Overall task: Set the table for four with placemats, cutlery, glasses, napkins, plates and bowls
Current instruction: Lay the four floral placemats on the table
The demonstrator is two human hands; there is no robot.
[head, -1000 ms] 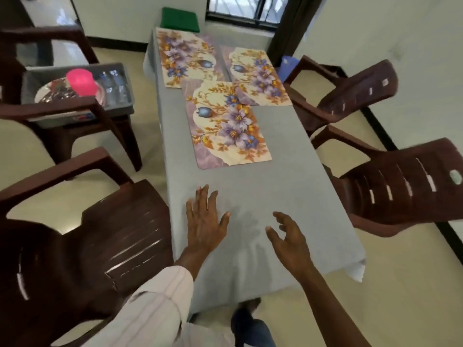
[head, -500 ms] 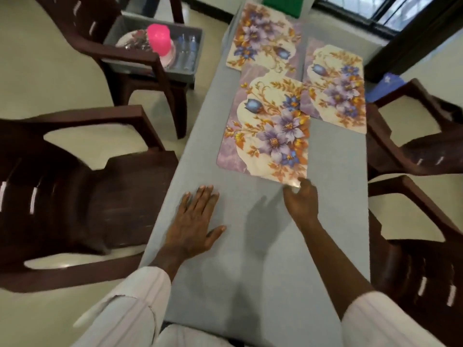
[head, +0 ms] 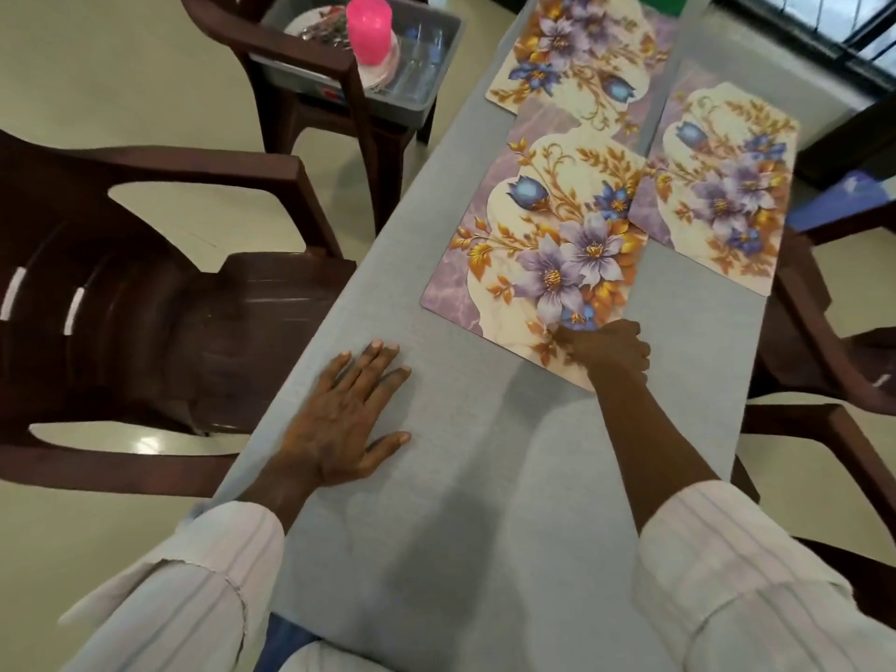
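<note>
1. A dark brown plastic chair (head: 145,293) stands at the far left, its seat close beside the table's left edge.
2. Behind it a second brown chair (head: 300,65) carries a grey tub (head: 436,89) on its seat. In the tub stand a pink cup (head: 369,29), a plate (head: 308,24) and some clear glasses (head: 422,48); the rest of its contents are too blurred to tell.
3. The left hand (head: 346,424) lies flat on the tablecloth near the table's left edge, palm down, fingers straight and slightly spread, holding nothing.
4. The table (head: 436,550) is long and covered in a plain grey cloth, running away from the person.
5. The near placemat (head: 543,244), floral with purple and blue flowers, lies at a slant in the middle of the table, past the left hand.
6. The far placemat (head: 572,55), same pattern, lies at the table's far left. Its near edge is overlapped by the near placemat's far corner.
7. The right hand (head: 606,351) is on the near placemat's nearest right corner, thumb on top and fingers curled round the edge, gripping it.
8. The right placemat (head: 727,186) lies along the table's right side. Its left edge meets the near placemat's right edge.
9. Two more brown chairs (head: 824,371) stand along the table's right side.
</note>
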